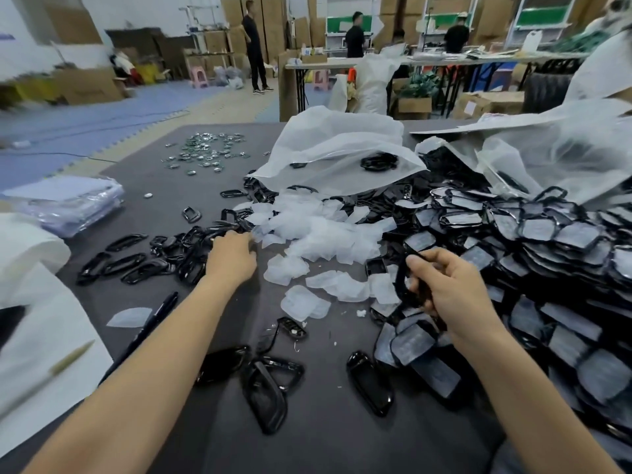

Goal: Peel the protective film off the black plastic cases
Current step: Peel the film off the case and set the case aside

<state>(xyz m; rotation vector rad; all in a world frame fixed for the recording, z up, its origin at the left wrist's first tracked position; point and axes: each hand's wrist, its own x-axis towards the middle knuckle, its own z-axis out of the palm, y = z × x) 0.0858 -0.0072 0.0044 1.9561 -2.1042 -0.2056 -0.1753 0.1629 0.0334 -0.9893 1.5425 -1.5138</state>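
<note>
My right hand [444, 285] grips a black plastic case [405, 285] above the table, thumb on its upper edge. My left hand [232, 256] reaches forward to the edge of a heap of peeled clear film pieces [321, 230]; whether its fingers hold a film is hidden. A big pile of film-covered black cases [547, 268] fills the right side. Peeled glossy black cases [136, 260] lie in a loose group on the left, and a few more [266, 384] lie near the front.
The dark grey table [325, 439] also carries white plastic bags [335, 148] at the back, a scatter of small shiny parts [208, 152], a stack of clear-wrapped sheets [68, 203], a black pen [154, 319]. White material lies at the left edge. People stand far behind.
</note>
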